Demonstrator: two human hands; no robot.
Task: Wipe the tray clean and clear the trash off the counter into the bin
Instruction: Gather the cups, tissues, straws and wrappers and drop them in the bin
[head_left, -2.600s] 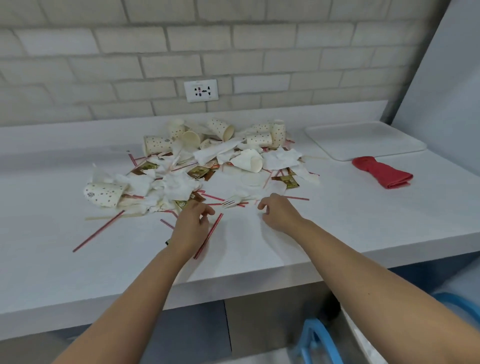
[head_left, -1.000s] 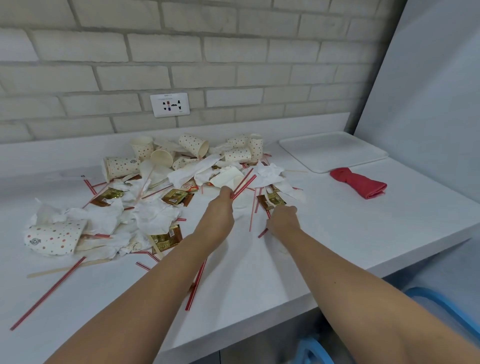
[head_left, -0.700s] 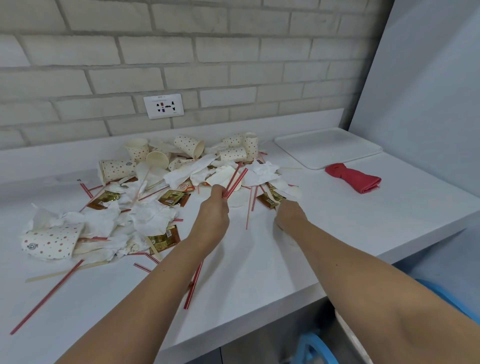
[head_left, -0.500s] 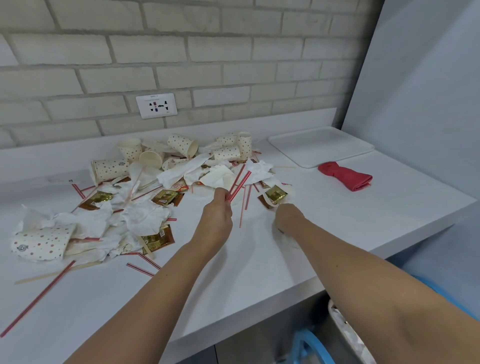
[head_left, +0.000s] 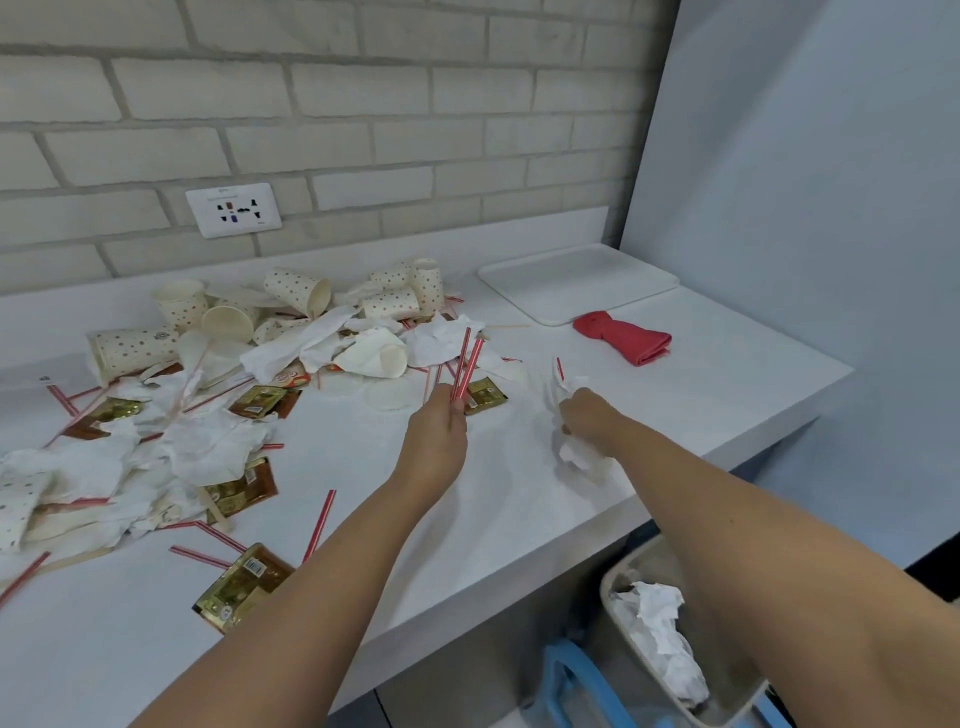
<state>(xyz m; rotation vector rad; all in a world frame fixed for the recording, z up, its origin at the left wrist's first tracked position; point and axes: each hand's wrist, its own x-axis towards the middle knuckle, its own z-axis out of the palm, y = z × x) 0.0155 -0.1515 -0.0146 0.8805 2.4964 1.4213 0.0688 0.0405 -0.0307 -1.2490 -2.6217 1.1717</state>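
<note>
Her left hand (head_left: 435, 434) pinches thin red-striped straws (head_left: 466, 364) between its fingers; the right hand (head_left: 589, 418) grips crumpled white napkins (head_left: 576, 457) over the white surface (head_left: 519, 499), fingers curled.

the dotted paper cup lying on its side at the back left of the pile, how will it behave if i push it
The dotted cup lies on its side and tapers, so a push would probably roll it in a curve rather than slide it. It looks like thin paper: likely very light and easily crushed by a firm grip.
</note>
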